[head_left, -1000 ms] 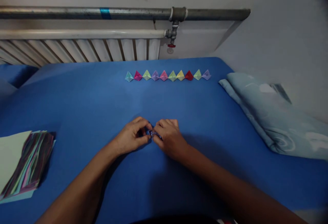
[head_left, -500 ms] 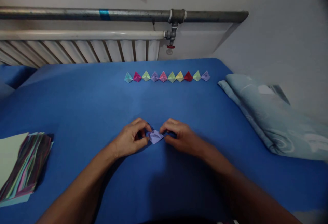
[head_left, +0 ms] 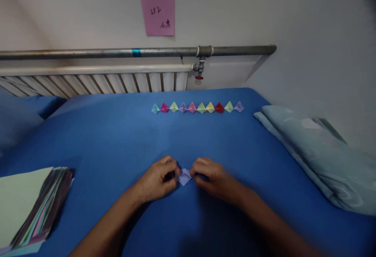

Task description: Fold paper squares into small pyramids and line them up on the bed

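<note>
A small folded purple paper (head_left: 184, 177) lies between my hands on the blue surface (head_left: 132, 131). My left hand (head_left: 163, 176) pinches its left corner between thumb and fingers. On the other side, my right hand (head_left: 210, 177) has its fingers closed at the right corner. Farther back, several folded paper pieces stand side by side in a row, from a light blue one (head_left: 155, 108) at the left, past a dark red one (head_left: 219, 107), to a purple one (head_left: 239, 107) at the right end.
At the left lies a stack of coloured paper sheets (head_left: 25, 202). A folded light teal cloth (head_left: 311, 151) rests at the right. Behind the surface are a radiator (head_left: 126, 82), a metal pipe (head_left: 96, 54) and a pink note (head_left: 158, 13) on the wall.
The view has tilted upward, so everything sits lower and the whole pink note shows. Both hands remain at the purple paper's corners.
</note>
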{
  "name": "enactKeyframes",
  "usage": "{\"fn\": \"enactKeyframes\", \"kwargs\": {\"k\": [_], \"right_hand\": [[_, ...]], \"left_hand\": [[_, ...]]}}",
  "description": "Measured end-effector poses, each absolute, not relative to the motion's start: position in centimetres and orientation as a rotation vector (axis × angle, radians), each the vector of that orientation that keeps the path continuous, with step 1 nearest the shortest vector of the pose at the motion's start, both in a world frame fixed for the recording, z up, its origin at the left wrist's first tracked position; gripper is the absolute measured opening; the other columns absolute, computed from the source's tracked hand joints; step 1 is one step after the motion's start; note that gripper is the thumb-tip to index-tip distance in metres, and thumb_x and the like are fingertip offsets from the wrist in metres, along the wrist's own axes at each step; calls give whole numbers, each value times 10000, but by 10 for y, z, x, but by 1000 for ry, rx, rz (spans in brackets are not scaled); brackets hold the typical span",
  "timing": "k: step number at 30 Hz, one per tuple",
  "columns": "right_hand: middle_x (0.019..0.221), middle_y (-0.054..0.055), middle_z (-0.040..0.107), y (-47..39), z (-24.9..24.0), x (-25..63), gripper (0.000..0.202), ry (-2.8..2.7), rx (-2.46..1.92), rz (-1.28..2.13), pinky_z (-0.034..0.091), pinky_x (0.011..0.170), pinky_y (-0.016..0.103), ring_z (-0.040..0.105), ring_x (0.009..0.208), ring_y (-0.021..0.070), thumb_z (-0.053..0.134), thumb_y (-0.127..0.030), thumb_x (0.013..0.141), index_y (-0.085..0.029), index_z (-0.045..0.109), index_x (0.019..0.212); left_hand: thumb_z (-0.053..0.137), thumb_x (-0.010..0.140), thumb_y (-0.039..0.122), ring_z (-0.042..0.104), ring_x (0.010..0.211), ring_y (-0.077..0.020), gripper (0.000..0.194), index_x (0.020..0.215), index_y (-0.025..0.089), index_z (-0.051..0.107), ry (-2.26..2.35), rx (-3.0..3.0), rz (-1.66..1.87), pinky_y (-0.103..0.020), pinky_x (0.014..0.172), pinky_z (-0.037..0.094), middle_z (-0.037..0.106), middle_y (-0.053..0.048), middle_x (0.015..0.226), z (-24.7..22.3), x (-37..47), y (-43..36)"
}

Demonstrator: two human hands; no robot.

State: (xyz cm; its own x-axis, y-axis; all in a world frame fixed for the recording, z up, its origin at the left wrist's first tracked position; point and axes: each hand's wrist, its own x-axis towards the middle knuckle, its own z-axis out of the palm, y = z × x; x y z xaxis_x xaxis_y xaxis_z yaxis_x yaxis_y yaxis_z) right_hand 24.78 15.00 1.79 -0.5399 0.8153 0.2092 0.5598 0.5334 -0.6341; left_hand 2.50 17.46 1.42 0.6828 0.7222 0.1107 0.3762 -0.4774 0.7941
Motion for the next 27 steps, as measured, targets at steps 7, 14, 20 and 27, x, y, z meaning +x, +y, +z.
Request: {"fn": "enactKeyframes", "kwargs": {"k": [7,14,20,27], "right_hand": [[743,1,588,148,18,245,208,-2302,-1073,613,404,725,273,538,732,137,477,-20,753,-199,580,778],[715,3,594,148,18,240,131,-1995,-1350,436,402,689,269,538,698,140,489,-124,822,-203,572,757],[745,18,605,153,14,240,104,-1880,-1522,372,402,671,267,542,730,155,502,-171,842,-201,583,785],[792,27,629,154,5,229,100,-1932,-1516,407,418,722,277,555,763,157,499,-152,843,-193,584,808]], "left_hand": [[509,739,84,537,739,-109,233,918,204,599,845,2095,627,-237,673,451,562,-15,911,16,25,174],[504,823,185,527,684,-114,254,1070,214,554,1097,2148,865,-251,630,454,534,-2,839,7,27,172],[478,853,199,548,686,-116,233,1075,226,545,1107,2209,824,-256,636,476,573,-10,868,-3,32,169],[488,859,242,567,647,-121,195,1029,235,582,1138,2211,869,-256,605,494,598,-6,838,-6,34,168]]}}
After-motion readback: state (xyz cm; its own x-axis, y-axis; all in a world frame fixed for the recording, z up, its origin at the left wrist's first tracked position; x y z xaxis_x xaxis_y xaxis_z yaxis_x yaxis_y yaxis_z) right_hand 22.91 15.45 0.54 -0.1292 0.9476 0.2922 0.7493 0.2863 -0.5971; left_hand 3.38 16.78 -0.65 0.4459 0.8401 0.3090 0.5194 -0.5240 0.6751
